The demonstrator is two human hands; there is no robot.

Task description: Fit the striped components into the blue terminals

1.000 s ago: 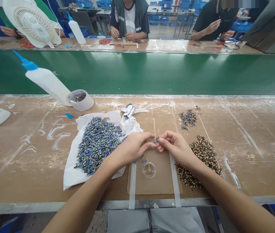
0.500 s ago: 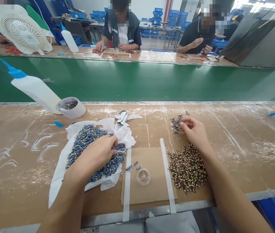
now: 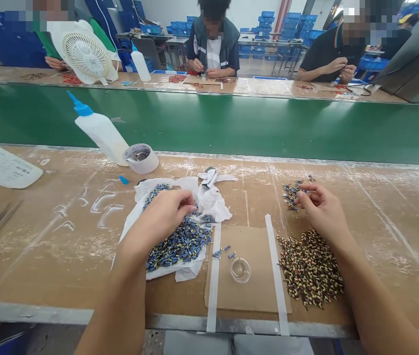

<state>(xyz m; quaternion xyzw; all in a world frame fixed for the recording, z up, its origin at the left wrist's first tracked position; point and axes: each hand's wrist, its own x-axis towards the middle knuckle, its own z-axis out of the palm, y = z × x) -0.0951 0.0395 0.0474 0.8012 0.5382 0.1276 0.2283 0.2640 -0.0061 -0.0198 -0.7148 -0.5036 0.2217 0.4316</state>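
Note:
My left hand [image 3: 167,212] is over a pile of small blue-and-yellow pieces [image 3: 180,244] spread on white paper. Its thumb and fingers are curled together, and whatever lies between them is too small to make out. My right hand [image 3: 322,204] is beside a small cluster of blue and dark pieces [image 3: 291,193]. Thumb and forefinger are nearly together at the cluster's edge; what they pinch cannot be seen clearly. Below that hand lies a heap of small black-and-cream pieces [image 3: 309,268]. Between the piles, a small clear cup [image 3: 240,270] stands on a cardboard sheet [image 3: 248,301] beside several loose blue pieces [image 3: 224,251].
A tilted white bottle with a blue nozzle [image 3: 100,133] and a tape roll [image 3: 141,160] stand behind the left pile. Another bottle [image 3: 6,162] and tweezers [image 3: 0,222] lie far left. Across the green strip [image 3: 209,125], several people work near a fan [image 3: 84,54].
The camera has turned left, bringing the far-left bottle and tweezers into view. My left hand has shifted slightly back over the blue pile. My right hand stays by the small cluster.

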